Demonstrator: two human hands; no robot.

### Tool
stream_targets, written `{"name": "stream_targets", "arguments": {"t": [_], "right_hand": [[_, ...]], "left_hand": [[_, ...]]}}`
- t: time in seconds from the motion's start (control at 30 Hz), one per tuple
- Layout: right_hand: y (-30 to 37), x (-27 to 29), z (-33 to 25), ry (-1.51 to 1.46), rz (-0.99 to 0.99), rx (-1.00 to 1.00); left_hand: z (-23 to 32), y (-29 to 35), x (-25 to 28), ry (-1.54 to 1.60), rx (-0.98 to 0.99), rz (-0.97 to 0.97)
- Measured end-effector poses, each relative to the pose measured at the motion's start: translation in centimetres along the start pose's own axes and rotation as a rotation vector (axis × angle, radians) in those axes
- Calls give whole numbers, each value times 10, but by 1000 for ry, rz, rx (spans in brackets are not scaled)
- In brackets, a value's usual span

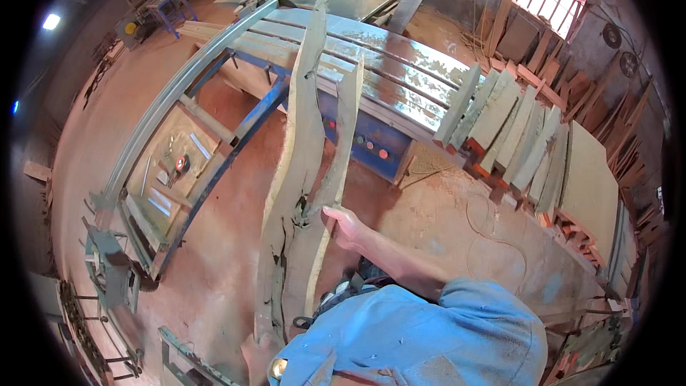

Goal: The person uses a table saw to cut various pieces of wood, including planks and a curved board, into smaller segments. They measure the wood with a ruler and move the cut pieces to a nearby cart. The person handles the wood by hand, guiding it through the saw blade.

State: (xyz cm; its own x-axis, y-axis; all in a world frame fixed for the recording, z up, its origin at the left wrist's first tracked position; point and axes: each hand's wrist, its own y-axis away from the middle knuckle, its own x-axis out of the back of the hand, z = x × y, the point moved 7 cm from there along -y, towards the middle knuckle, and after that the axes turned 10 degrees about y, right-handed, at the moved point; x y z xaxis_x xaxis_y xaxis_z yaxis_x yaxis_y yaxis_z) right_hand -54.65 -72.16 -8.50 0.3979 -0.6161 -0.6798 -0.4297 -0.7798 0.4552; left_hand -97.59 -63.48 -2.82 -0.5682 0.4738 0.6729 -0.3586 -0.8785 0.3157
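A long, wavy-edged wooden slab (291, 164) stretches away from me, split into two prongs toward its far end. Dark cracks and a ragged knot hole run down its middle. My right hand (343, 226) is closed round its right edge, about level with the knot hole, thumb on the upper face. At the near end, low in the view, my left hand (261, 352) grips the slab; most of its fingers are hidden. Beyond, the prongs overlap the metal saw table (389, 46) in view; whether they touch it I cannot tell.
A blue sliding frame with a long metal rail (193, 86) extends left of the saw. Several boards (500, 114) lean in a row at the right, beside a wide panel (589, 179). A cable (500, 239) curls over the dusty floor. Offcuts line the right wall.
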Motion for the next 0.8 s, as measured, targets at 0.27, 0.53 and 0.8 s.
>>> {"name": "stream_targets", "arguments": {"t": [0.27, 0.53, 0.8], "right_hand": [[-188, -18, -134, 25, 12, 120], [-317, -18, -284, 82, 186, 193], [-445, 8, -378, 15, 297, 221]], "left_hand": [[112, -238, -16, -60, -89, -171], [254, -390, -53, -165, 7, -314], [381, -550, -90, -330, -70, -356]]}}
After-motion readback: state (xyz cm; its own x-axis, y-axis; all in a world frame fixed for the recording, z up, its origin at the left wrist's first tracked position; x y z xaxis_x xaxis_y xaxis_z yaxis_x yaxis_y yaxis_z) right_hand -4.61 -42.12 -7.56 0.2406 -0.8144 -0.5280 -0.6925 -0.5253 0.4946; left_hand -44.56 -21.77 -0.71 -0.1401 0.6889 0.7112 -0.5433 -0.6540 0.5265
